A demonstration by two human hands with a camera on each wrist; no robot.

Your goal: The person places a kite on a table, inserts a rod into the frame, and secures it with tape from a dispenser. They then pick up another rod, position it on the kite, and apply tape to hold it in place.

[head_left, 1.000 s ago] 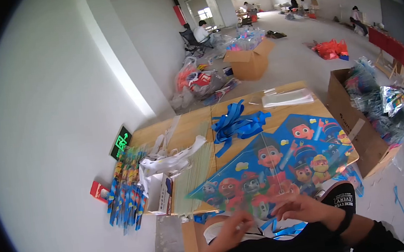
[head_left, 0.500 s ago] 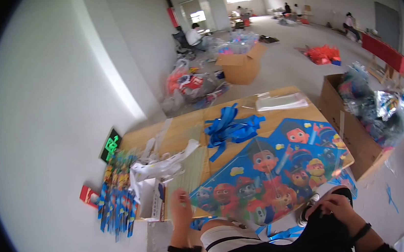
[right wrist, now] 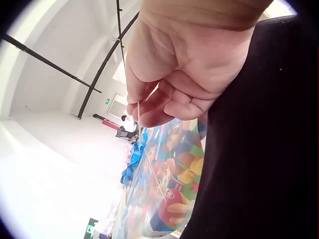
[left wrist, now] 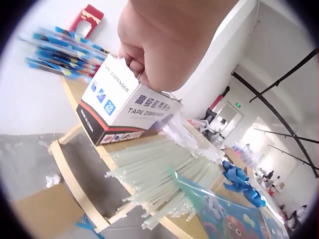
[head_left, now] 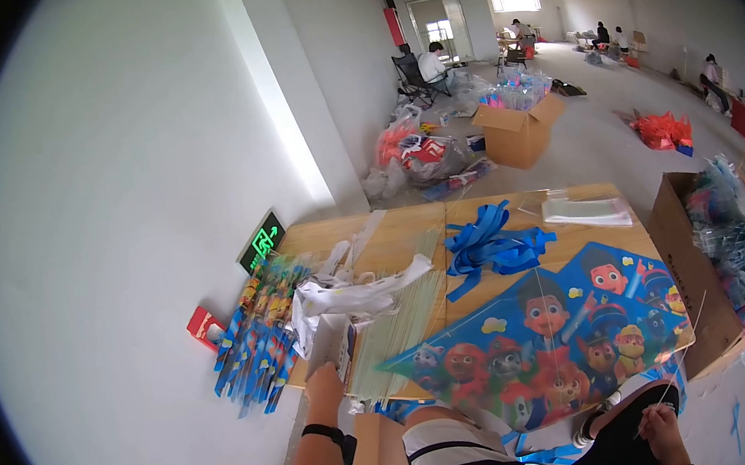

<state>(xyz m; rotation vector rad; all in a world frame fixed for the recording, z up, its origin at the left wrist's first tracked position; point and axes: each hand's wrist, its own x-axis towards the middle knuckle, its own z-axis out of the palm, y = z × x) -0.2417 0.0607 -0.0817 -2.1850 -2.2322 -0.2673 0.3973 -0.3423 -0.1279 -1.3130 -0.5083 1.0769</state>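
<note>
My left hand [head_left: 323, 385] reaches down into an open white tape dispenser box [left wrist: 144, 107] at the table's front left. Its fingertips are hidden inside the box, so I cannot tell what they hold. Above my dark-clothed knee on the right, my right hand [head_left: 661, 429] pinches a thin pale rod [head_left: 688, 344] between thumb and fingers. A blue kite [head_left: 529, 343] printed with cartoon characters lies flat across the table's front right. Beside it, between box and kite, lie many pale thin sticks [head_left: 392, 335].
Blue ribbon [head_left: 497, 247] is heaped mid-table, with white strips [head_left: 352, 298] to its left. Clear plastic sleeves [head_left: 586, 208] lie at the back right. A bundle of blue printed strips [head_left: 258, 353] leans at the left edge. A carton [head_left: 676, 228] of plastic-wrapped goods stands right.
My hands have parted from over the kite's front edge. The left has moved left into the box; the right has moved right to my knee, where the rod now shows in it.
</note>
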